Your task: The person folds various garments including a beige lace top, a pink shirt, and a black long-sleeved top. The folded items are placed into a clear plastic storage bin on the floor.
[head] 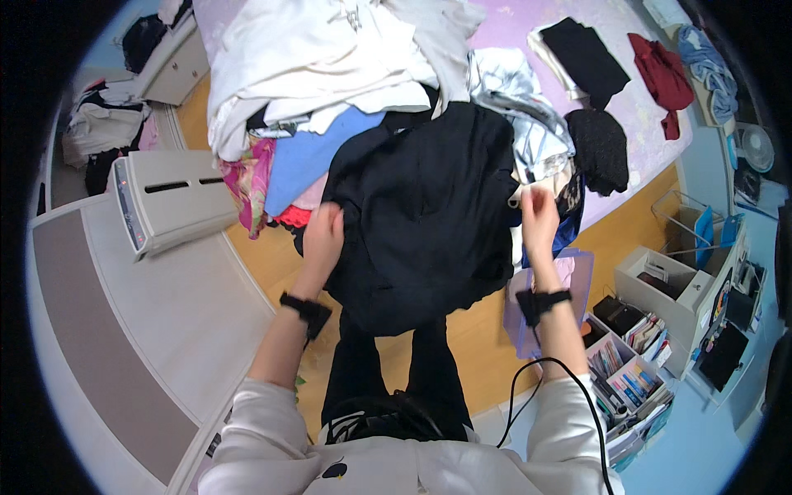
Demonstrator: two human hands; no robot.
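Note:
A large black cloth garment (427, 204) lies spread over the front of the clothes pile, its lower part hanging past the bed's edge above my legs. At its left edge, my left hand (327, 238) has its fingers curled on the dark cloth. My right hand (539, 216) is beside the right edge, fingers bent together; whether cloth is pinched between them cannot be made out. Behind the garment lie white clothes (322, 55) and a blue cloth (309, 154). A shiny silvery garment (523, 117) is just beyond my right hand.
Folded black cloth (585, 55), a bunched black piece (597, 148) and a dark red garment (662, 77) rest on the bed (507, 21). Below my right hand stands a translucent purple bin (581, 278). A white appliance (179, 198) is at left. A black cable (581, 387) crosses my right arm.

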